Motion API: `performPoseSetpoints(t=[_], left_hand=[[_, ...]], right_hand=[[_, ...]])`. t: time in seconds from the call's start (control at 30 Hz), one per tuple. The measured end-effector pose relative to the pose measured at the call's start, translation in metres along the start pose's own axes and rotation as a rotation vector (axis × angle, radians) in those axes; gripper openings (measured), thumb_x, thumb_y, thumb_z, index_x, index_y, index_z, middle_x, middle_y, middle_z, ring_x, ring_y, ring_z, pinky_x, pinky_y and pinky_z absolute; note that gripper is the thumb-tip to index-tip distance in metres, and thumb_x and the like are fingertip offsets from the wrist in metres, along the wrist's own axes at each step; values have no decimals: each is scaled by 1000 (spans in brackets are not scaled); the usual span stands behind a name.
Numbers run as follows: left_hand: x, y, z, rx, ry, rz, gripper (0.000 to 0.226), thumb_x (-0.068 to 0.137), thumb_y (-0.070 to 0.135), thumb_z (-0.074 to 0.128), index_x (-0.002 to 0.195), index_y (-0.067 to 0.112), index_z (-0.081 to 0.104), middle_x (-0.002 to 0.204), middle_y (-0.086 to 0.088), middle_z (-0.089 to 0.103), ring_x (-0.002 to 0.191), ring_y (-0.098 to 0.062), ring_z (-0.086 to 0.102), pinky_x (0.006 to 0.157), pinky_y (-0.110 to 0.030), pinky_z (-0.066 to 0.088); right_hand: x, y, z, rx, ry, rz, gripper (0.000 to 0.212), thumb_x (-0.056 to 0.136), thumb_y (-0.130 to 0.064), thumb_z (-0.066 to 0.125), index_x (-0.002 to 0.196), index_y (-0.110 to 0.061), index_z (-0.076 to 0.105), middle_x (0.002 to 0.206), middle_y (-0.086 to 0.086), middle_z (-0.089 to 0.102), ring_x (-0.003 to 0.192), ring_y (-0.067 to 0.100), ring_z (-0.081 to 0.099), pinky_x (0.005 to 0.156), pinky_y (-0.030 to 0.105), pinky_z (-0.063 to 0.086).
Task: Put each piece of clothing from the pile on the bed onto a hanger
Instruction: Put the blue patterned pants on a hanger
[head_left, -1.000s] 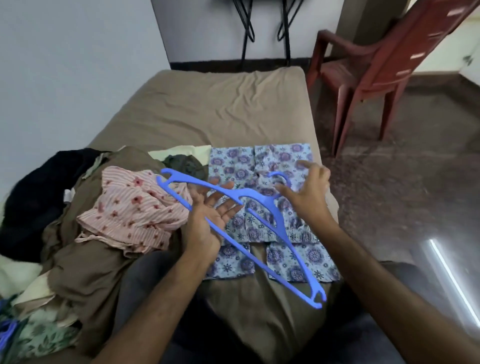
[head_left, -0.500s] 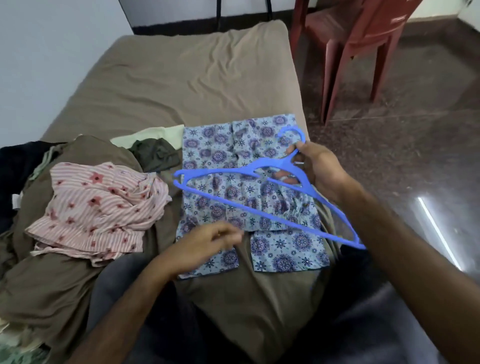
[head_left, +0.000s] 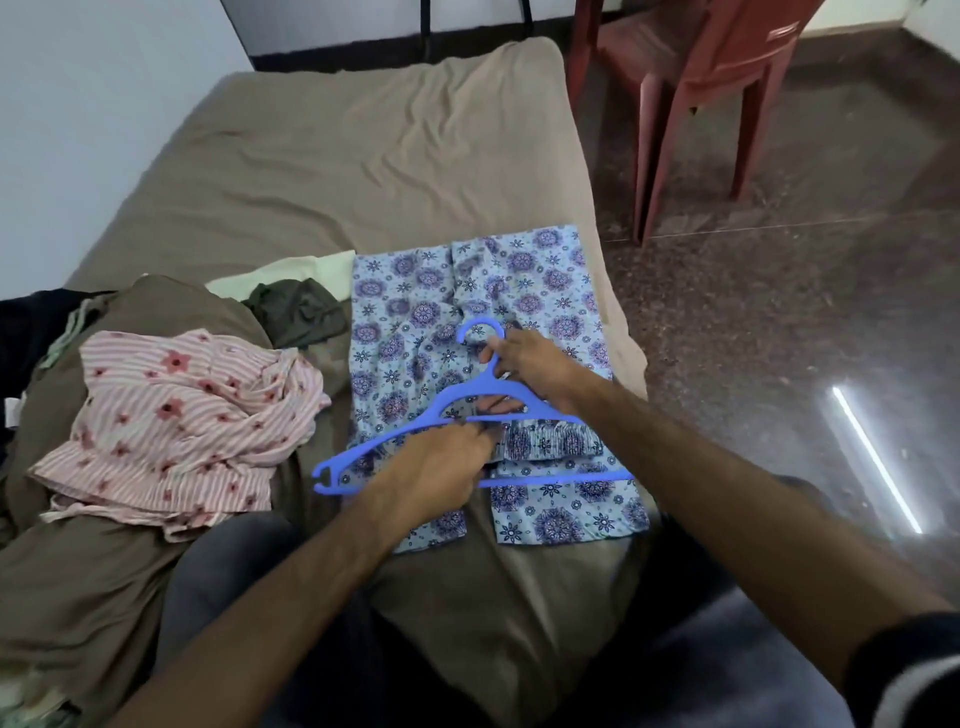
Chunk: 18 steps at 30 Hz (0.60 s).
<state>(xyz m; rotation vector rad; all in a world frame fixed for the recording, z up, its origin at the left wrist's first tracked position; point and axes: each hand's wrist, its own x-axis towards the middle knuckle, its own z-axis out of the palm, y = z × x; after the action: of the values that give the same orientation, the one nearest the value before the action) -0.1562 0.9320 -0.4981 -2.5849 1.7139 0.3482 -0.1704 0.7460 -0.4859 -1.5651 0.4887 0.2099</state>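
Observation:
A blue plastic hanger (head_left: 395, 441) lies over a folded blue floral garment (head_left: 415, 312) on the bed. My right hand (head_left: 535, 364) grips the hanger's neck just below the hook. My left hand (head_left: 441, 462) reaches through the hanger's frame and pinches the floral fabric near its gathered waistband. A pink striped flowered garment (head_left: 176, 426) tops the clothes pile at the left, with a dark green piece (head_left: 298, 312) behind it.
The bed's brown sheet (head_left: 363, 156) stretches away ahead. A brown cloth (head_left: 104, 571) and dark clothes (head_left: 26, 332) lie at the left by the wall. A red plastic chair (head_left: 691, 67) stands on the dark stone floor at the right of the bed.
My right hand brought the hanger down onto the floral garment. My left hand let go of the hanger and moved forward to pinch the fabric inside its frame.

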Motion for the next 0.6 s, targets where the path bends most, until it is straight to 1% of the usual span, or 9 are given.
performPoseSetpoints(t=[0.07, 0.13, 0.2, 0.27, 0.3, 0.37, 0.47, 0.53, 0.6], left_hand=[[2, -2, 10, 20, 17, -9, 52, 95, 17, 61, 142, 15, 38, 118, -3, 62, 78, -20, 65, 55, -29, 49], [5, -4, 14, 56, 25, -7, 56, 94, 27, 66, 141, 13, 39, 117, -4, 64, 83, -22, 67, 63, -32, 55], [8, -3, 14, 91, 8, -5, 54, 93, 31, 68, 137, 11, 43, 108, -5, 68, 84, -22, 68, 66, -32, 53], [12, -1, 14, 110, 0, -15, 45, 95, 26, 66, 133, 10, 48, 99, -5, 69, 81, -22, 68, 63, -30, 51], [13, -1, 14, 109, 5, -21, 38, 96, 20, 62, 131, 9, 50, 94, -5, 68, 78, -21, 68, 60, -29, 49], [16, -4, 13, 93, 14, -24, 31, 96, 8, 53, 127, 10, 55, 89, -5, 68, 75, -21, 66, 57, -28, 44], [19, -16, 4, 55, 18, 18, 23, 95, 13, 52, 116, 11, 62, 91, -4, 68, 79, -22, 66, 60, -28, 42], [17, -24, -4, 17, 97, 112, 22, 92, 12, 58, 114, 9, 59, 85, -5, 65, 71, -23, 64, 55, -30, 43], [11, -29, -9, 29, 244, 217, 29, 86, 5, 61, 115, 8, 56, 78, -3, 60, 54, -16, 47, 43, -27, 36]], right_hand=[[2, 4, 1, 54, 0, 20, 30, 109, -24, 41, 100, -2, 59, 106, 38, 59, 94, 55, 66, 76, 53, 61], [8, 11, 3, 55, -4, 24, 29, 109, -23, 41, 101, -2, 59, 111, 38, 59, 93, 56, 66, 82, 58, 59], [13, 15, 3, 38, -8, 13, 29, 109, -24, 41, 100, -3, 60, 110, 36, 61, 92, 53, 68, 86, 60, 57], [15, 17, 2, 38, -29, -9, 23, 107, -22, 46, 102, -4, 59, 101, 28, 65, 83, 43, 72, 78, 51, 61], [16, 18, 2, 48, -50, -17, 17, 106, -19, 49, 104, -5, 57, 97, 26, 65, 80, 40, 72, 75, 48, 62], [17, 19, 0, 52, -82, -35, 9, 103, -14, 54, 106, -6, 55, 98, 27, 66, 83, 41, 72, 77, 50, 62], [19, 17, -3, 57, -84, -60, 20, 102, -13, 56, 117, 0, 53, 109, 35, 63, 92, 49, 69, 77, 48, 62], [21, 11, -4, 81, -88, -77, 19, 103, -14, 56, 116, 0, 51, 106, 35, 63, 91, 50, 69, 72, 46, 63], [24, 4, -7, 77, -87, -102, 15, 103, -15, 56, 110, -4, 52, 107, 34, 63, 92, 52, 68, 74, 51, 62]])
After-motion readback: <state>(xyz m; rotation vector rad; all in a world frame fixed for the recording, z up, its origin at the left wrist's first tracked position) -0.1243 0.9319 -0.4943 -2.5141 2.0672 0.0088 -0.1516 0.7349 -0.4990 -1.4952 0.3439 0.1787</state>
